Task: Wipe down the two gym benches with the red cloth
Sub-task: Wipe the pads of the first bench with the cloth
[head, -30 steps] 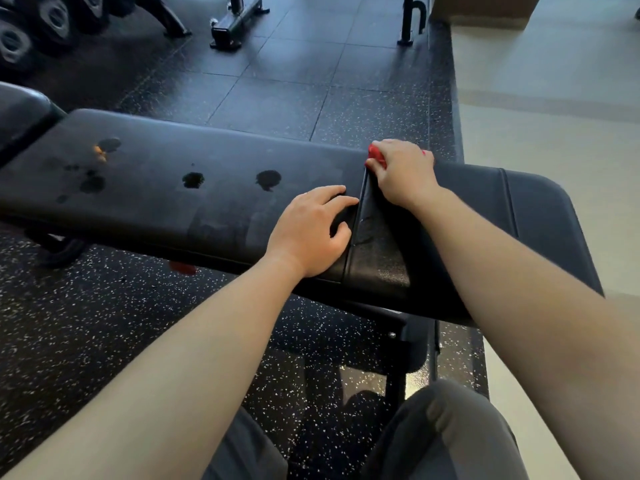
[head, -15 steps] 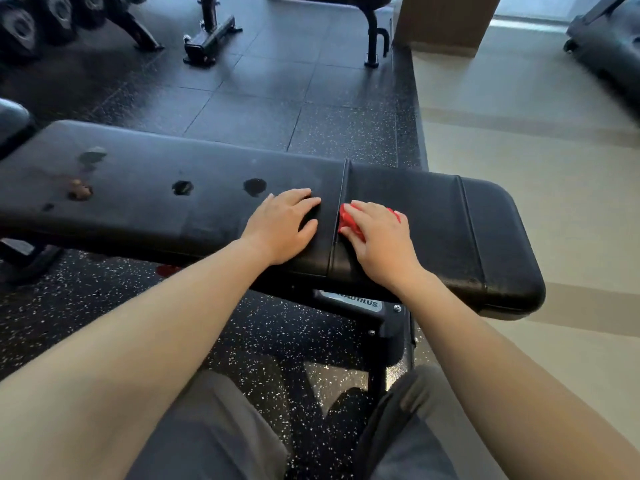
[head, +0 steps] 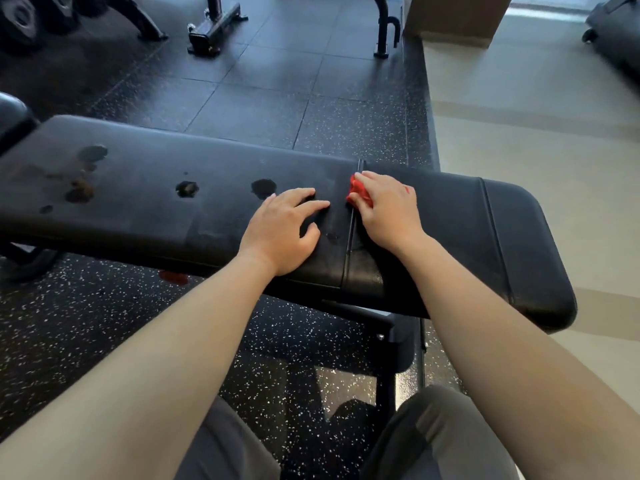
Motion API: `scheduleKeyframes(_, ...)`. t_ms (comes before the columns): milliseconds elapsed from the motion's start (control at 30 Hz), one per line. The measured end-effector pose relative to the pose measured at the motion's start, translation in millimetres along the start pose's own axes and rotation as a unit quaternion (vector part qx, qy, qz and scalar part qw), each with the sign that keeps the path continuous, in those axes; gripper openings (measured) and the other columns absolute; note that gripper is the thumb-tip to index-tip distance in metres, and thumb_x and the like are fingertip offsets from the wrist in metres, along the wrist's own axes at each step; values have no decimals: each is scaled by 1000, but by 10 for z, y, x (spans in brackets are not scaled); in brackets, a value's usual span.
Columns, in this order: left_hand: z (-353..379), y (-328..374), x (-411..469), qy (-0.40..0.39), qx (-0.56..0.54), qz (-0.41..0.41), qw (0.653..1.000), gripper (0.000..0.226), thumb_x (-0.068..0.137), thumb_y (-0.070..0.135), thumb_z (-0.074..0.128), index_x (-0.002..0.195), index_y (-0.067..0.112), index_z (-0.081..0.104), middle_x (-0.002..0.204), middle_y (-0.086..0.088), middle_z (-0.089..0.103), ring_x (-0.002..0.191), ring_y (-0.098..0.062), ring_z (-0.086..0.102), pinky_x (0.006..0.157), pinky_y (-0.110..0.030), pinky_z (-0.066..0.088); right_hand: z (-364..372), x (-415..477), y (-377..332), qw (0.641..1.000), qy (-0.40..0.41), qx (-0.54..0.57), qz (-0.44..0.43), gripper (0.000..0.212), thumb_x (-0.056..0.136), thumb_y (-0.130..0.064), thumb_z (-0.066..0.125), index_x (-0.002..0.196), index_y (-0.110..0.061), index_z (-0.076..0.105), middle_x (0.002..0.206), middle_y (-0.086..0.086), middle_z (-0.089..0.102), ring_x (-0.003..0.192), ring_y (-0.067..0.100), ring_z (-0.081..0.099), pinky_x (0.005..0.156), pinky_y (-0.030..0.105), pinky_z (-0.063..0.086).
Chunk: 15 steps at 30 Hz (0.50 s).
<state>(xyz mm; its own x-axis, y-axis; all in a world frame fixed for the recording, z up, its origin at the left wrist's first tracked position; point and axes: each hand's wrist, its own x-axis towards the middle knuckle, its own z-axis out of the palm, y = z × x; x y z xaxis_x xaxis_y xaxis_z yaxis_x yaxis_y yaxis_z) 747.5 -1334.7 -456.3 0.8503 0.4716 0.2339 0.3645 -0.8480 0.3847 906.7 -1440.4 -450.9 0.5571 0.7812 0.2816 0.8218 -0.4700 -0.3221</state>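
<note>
A long black padded gym bench (head: 138, 209) lies across the view, with dark wet spots (head: 263, 187) on its left pad. A seam (head: 353, 216) splits the two pads. My right hand (head: 384, 209) presses a bunched red cloth (head: 358, 192) on the pad just right of the seam, near its far end. Most of the cloth is hidden under my fingers. My left hand (head: 287, 230) rests flat on the left pad beside the seam, fingers spread, holding nothing. The end of another black pad (head: 12, 119) shows at the far left edge.
The bench's black frame (head: 388, 341) stands on speckled rubber flooring (head: 69, 323). Machine feet (head: 214, 29) and weight plates (head: 20, 19) sit at the back. Pale flooring (head: 536, 133) lies to the right, with a dark machine (head: 616, 32) at the far right. My knees (head: 443, 434) are below.
My right hand with the cloth slid along the seam toward me, then back toward the far edge. My left hand stayed beside the seam.
</note>
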Motion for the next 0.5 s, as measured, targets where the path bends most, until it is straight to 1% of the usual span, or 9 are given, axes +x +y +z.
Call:
scheduleKeyframes(67, 1, -2, 6, -3, -4, -4, 1000, 43, 89, 26, 49, 132, 32, 52, 144, 5, 42, 136, -15, 33, 117, -42, 18, -41, -172, -48, 1000, -9, 5, -6, 34, 92, -33, 51, 125, -23, 55, 128, -6, 56, 121, 18, 47, 95, 39, 29)
scheduleKeyframes(133, 1, 3, 2, -6, -8, -7, 1000, 43, 90, 25, 49, 132, 32, 52, 145, 5, 42, 137, -15, 31, 116, -41, 16, -66, -433, -130, 1000, -4, 7, -16, 38, 92, -32, 53, 129, -22, 53, 133, -7, 53, 123, 17, 45, 98, 39, 27)
scheduleKeyframes(267, -1, 6, -23, -15, -17, -13, 1000, 43, 91, 24, 48, 133, 31, 52, 146, 5, 40, 137, -15, 32, 117, -39, 15, -82, -878, -278, 999, 7, 8, -31, 41, 90, -35, 49, 128, -21, 54, 133, -5, 54, 124, 17, 46, 98, 40, 27)
scheduleKeyframes(400, -3, 19, -68, -9, -12, -19, 1000, 42, 92, 24, 46, 133, 32, 51, 148, 6, 39, 138, -14, 30, 115, -36, 22, -49, -1174, -410, 998, 53, -28, -17, 42, 88, -35, 44, 124, -17, 57, 128, 0, 58, 118, 21, 52, 95, 42, 33)
scheduleKeyframes(500, -3, 9, -98, -2, -18, -36, 999, 41, 92, 26, 46, 131, 35, 52, 147, 10, 40, 138, -10, 30, 112, -33, 27, 15, -1318, -462, 995, 85, -56, -3, 44, 90, -35, 37, 125, -16, 56, 129, 2, 57, 120, 24, 51, 97, 40, 26)
